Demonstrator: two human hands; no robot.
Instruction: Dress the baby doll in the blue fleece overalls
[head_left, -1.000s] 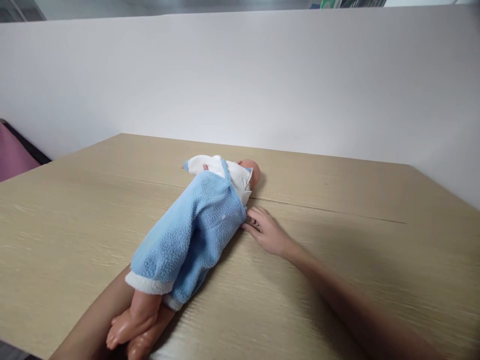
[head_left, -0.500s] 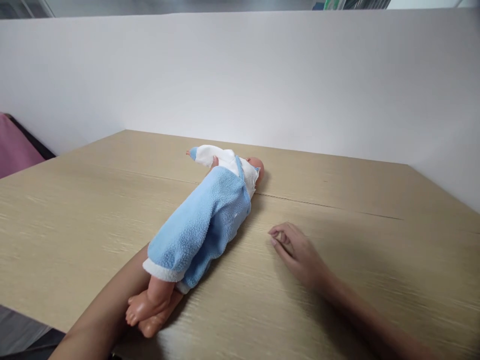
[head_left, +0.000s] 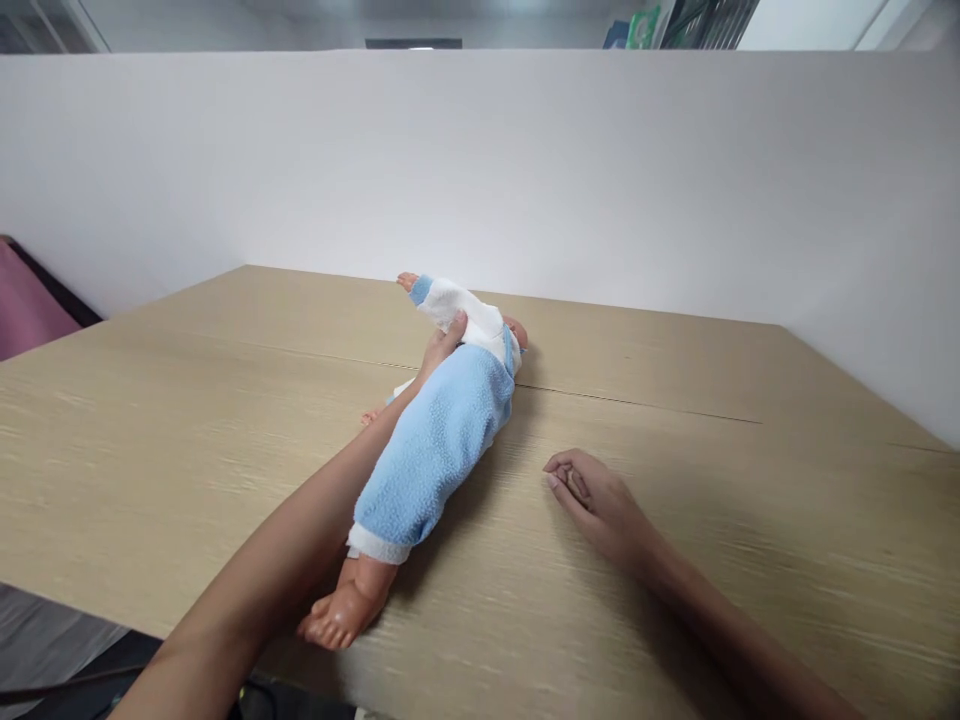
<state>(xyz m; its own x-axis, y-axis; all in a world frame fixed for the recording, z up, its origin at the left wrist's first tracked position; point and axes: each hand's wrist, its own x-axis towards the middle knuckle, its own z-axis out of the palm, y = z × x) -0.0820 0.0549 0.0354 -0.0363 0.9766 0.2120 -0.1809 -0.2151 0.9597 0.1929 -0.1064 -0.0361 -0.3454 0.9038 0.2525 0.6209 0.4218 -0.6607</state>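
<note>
A baby doll (head_left: 439, 440) in a light-blue fleece suit with white sleeves lies on its side on the wooden table (head_left: 712, 480), head at the far end, bare feet toward me. My left hand (head_left: 441, 346) reaches along the doll's far side and grips its raised white-sleeved arm near the shoulder; most of its fingers are hidden behind the doll. My right hand (head_left: 592, 500) rests on the table to the right of the doll, apart from it, fingers loosely curled with nothing in them.
A white partition wall (head_left: 525, 170) runs behind the table and along its right side. A pink object (head_left: 26, 305) sits beyond the table's left edge. The near table edge lies just below the doll's feet.
The doll has been rolled more onto its side and its sleeved arm lifted by my left hand. My right hand left the doll's side a second ago and now lies curled on the table.
</note>
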